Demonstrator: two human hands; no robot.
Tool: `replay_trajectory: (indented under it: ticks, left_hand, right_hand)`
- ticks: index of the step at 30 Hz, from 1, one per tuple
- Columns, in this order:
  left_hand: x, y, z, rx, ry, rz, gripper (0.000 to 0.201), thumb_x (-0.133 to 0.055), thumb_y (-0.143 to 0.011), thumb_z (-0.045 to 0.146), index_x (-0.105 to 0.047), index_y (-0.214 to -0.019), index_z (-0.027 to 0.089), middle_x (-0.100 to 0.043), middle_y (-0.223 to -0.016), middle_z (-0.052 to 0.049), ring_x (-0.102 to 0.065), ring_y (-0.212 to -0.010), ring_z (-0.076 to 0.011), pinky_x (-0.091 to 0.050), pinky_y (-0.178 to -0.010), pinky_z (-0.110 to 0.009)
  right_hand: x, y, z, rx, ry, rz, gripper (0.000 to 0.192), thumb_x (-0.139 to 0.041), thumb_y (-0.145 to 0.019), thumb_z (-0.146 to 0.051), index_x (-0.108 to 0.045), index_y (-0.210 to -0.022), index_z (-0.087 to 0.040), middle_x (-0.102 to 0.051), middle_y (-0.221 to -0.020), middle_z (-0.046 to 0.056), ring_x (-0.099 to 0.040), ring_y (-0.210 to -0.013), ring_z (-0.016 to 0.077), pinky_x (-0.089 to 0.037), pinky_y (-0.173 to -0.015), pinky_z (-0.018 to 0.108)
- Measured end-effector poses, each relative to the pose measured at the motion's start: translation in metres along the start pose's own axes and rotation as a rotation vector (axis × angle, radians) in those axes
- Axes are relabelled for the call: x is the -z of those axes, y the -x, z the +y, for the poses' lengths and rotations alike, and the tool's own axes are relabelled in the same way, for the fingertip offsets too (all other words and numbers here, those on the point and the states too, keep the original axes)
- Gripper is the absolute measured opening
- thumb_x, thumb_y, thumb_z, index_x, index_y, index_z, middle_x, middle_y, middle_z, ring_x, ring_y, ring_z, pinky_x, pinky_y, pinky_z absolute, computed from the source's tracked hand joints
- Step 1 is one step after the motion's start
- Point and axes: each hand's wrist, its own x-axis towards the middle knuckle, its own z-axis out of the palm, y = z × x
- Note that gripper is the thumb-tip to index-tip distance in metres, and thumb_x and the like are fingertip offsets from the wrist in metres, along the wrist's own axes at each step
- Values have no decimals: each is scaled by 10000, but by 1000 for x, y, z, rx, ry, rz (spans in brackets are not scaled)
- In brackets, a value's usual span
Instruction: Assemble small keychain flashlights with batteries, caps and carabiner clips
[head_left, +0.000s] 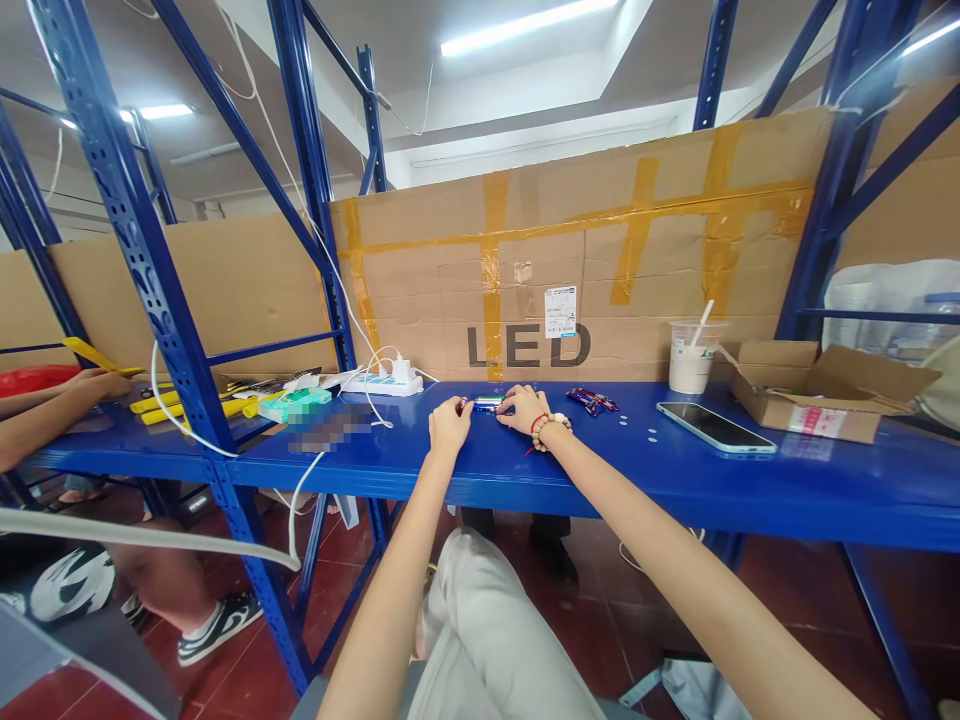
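Both arms reach forward over the blue shelf top point(465, 478). Between my hands lies a small blue, white and green piece point(489, 404), too small in view to name. My left hand point(448, 425) is closed in a pinch at its left side, with something dark and reddish showing at the fingertips. Bent fingers of my right hand point(525, 408) press on the piece's right end and cover part of it. A beaded bracelet point(550, 428) circles the right wrist. To the right of that hand is a small heap of dark red and blue pieces point(592, 402).
Right of my hands are small pale discs point(651, 436), a phone point(716, 428), a cup with a straw point(688, 360) and an open cardboard box point(817, 395). Leftward stand a white power strip point(382, 382) and yellow-handled tools point(240, 406). Another person's hand point(101, 385) is far left.
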Motion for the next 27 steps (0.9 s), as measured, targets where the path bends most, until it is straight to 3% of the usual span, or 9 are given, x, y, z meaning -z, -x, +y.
replay_trajectory:
  ticks: [11, 20, 24, 27]
  left_hand:
    - [-3, -2, -3, -77, 50, -35, 170, -521, -819, 306, -651, -834, 197, -666, -836, -45, -593, -761, -169, -405, -640, -241]
    - [-7, -3, -7, -90, 91, -43, 163, -543, -804, 290, -667, -864, 203, -650, -864, -44, -587, -796, -161, -452, -707, -251]
    - [-7, -4, -7, -92, 109, -69, 158, -547, -800, 284, -669, -864, 206, -650, -887, -43, -586, -825, -163, -453, -731, -254]
    - [-5, -3, -5, -89, 95, -80, 162, -543, -804, 292, -670, -859, 210, -648, -883, -43, -584, -822, -165, -450, -720, -252]
  right_hand:
    - [5, -1, -2, -11, -50, -79, 119, -614, -782, -302, -721, -799, -251, -633, -1042, 34, -501, -1025, 235, -365, -858, 392]
    - [3, -2, -2, -30, -109, -69, 134, -652, -719, -362, -724, -771, -262, -669, -975, 14, -548, -993, 222, -401, -830, 341]
    - [1, -3, -1, 17, -120, -28, 98, -665, -706, -339, -722, -725, -262, -674, -934, 10, -563, -952, 212, -405, -811, 323]
    - [1, -4, -2, 77, -168, 88, 88, -663, -713, -314, -715, -707, -244, -658, -945, 16, -565, -943, 202, -409, -817, 319]
